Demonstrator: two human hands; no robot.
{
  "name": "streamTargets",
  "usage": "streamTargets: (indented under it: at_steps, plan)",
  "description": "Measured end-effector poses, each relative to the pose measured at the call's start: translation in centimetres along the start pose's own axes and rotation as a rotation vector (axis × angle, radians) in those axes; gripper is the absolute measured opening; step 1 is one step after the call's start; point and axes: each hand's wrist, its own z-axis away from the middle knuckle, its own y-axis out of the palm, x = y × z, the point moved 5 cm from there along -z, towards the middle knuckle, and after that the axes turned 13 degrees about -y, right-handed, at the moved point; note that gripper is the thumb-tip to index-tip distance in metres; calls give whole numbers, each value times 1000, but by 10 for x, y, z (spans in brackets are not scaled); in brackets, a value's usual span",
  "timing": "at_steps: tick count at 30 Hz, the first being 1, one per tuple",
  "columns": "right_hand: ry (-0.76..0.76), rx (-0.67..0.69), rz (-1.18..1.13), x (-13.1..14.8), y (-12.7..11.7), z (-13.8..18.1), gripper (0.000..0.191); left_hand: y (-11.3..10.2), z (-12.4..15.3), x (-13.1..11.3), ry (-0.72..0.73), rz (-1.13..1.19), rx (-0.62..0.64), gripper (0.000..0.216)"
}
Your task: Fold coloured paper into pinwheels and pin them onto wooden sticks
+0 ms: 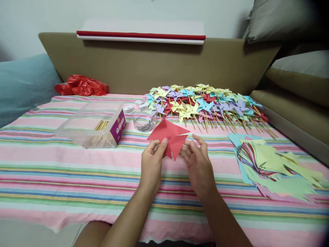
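Both hands hold a cut red paper square (171,136) just above the striped tablecloth (77,178). My left hand (151,163) pinches its lower left part, thumb on top. My right hand (196,163) holds its right side, fingers curled, with a thin pale pin or stick at the fingertips that I cannot make out. Behind the paper lies a large heap of finished paper pinwheels on wooden sticks (205,104). A small clear bowl of metal pins (144,121) stands just left of the paper.
A clear plastic box with wooden sticks (95,125) stands at the left. A stack of cut coloured paper squares (275,164) lies at the right. A red plastic bag (82,85) sits at the back left. Sofa cushions surround the table.
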Motion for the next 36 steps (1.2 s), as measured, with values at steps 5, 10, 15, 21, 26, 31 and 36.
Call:
streamTargets:
  at_steps: [5, 10, 15, 21, 26, 31, 36]
  plan:
    - [-330, 402, 409, 13, 3, 0, 49, -7, -2, -7, -25, 84, -35, 32]
    - [-464, 512, 602, 23, 11, 4, 12, -5, 1, -10, 37, -28, -17, 26]
    - [-330, 418, 463, 20, 8, -1, 9, -4, 6, -13, 145, -173, -34, 25]
    - [-102, 130, 224, 8, 1, -1, 16, 4, 11, -13, 207, -277, 11, 26]
    - [-43, 53, 158, 2, 1, 1, 23, 7, 12, -11, 221, -299, 32, 25]
    - [14, -18, 124, 0, -1, 2, 28, 6, 12, -9, 205, -327, 28, 27]
    - [29, -44, 84, 1, -1, 2, 29, 7, 12, -7, 211, -353, 24, 24]
